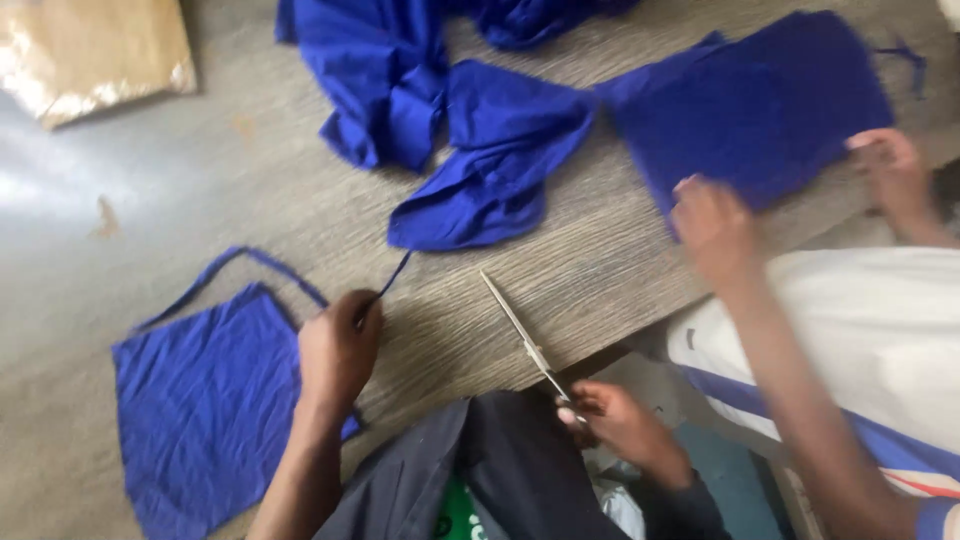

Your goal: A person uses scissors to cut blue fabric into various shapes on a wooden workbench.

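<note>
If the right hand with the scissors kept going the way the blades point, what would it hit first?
Probably the crumpled blue cloth: the scissors in the right hand point up-left across bare table toward it, though depth is unclear.

So the whole scene sits on a grey-brown wood-grain laminate table [250, 170], grain running on a slant across the view. Its near edge cuts diagonally through the lower right, and past that edge there's a strip of dull teal floor [735, 480]. Soft daylight washes in from the left, leaving a pale sheen along the table's left edge. Up at the far left corner lies a flat brown cardboard piece under shiny plastic wrap [90, 50], catching glare. A couple of small tan scuff marks [105, 215] show near the left edge.
</note>
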